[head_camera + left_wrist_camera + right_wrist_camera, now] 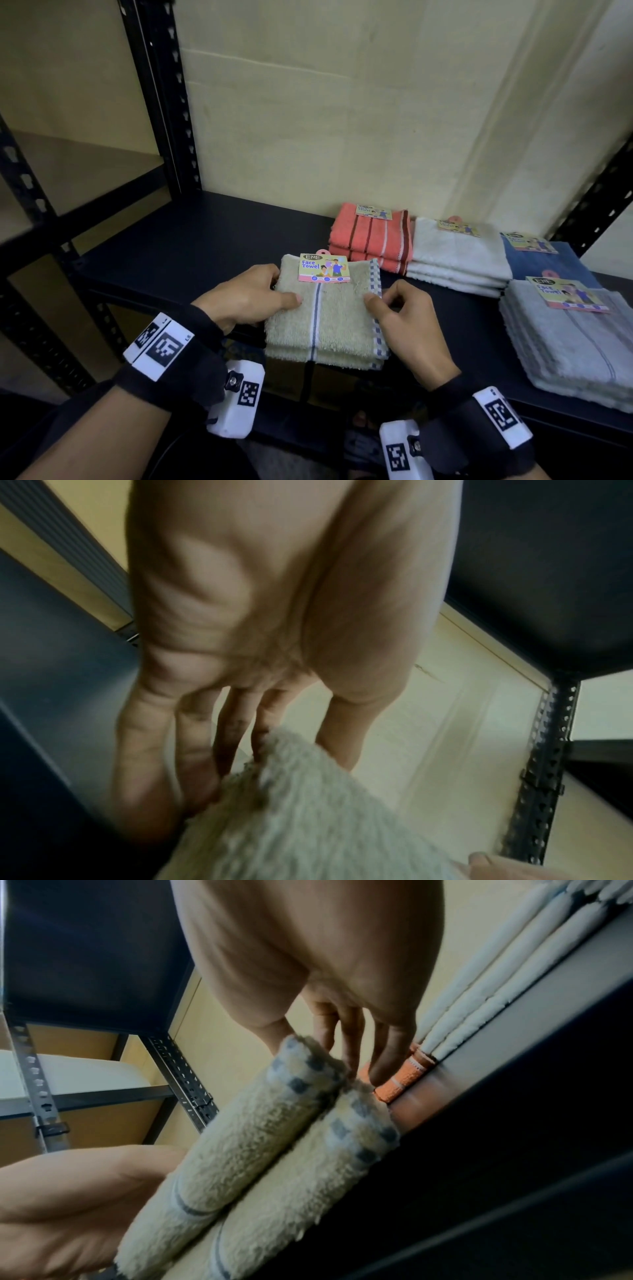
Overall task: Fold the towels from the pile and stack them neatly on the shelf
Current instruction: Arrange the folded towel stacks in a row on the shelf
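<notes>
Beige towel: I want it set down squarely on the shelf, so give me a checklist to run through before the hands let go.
1. Both hands hold it: ok; left hand and right hand grip opposite edges of the beige towel.
2. Fold tidy: ok, layers aligned in the right wrist view.
3. Fully on the shelf: not ok, the near edge overhangs the front.
4. Clear of the orange stack: ok.
5. Resting on the shelf: cannot tell.

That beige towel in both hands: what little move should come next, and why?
Probably slide the beige towel further back onto the shelf and let go. The left hand and right hand grip its sides, it looks already folded, and its front edge overhangs the shelf edge, in front of the coral stack.
</notes>
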